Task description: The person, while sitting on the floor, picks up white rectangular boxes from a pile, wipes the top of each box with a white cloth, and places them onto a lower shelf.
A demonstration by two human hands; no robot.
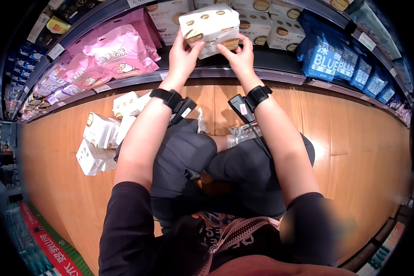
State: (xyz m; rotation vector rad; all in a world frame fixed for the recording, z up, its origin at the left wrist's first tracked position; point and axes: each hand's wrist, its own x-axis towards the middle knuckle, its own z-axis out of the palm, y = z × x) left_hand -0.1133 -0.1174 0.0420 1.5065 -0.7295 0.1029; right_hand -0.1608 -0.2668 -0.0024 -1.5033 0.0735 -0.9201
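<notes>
A white package with gold round prints [212, 26] is held up in front of the lower shelf, tilted a little. My left hand [184, 55] grips its near left corner, thumb on the near face. On the near right corner, my right hand [239, 53] holds it the same way. Behind it on the shelf stand similar white packages [255, 27], stacked in rows. Pink plastic packs [120, 51] lie on the shelf left of my left hand. Blue packs [326, 58] stand in a row to the right of my right hand.
More white packages [101, 129] lie grouped on the wooden floor [348, 138] by my left arm. The shelf's front edge [279, 76] runs beneath my wrists. My bent legs [183, 151] are below my arms. A red sign strip [48, 238] borders another display at lower left.
</notes>
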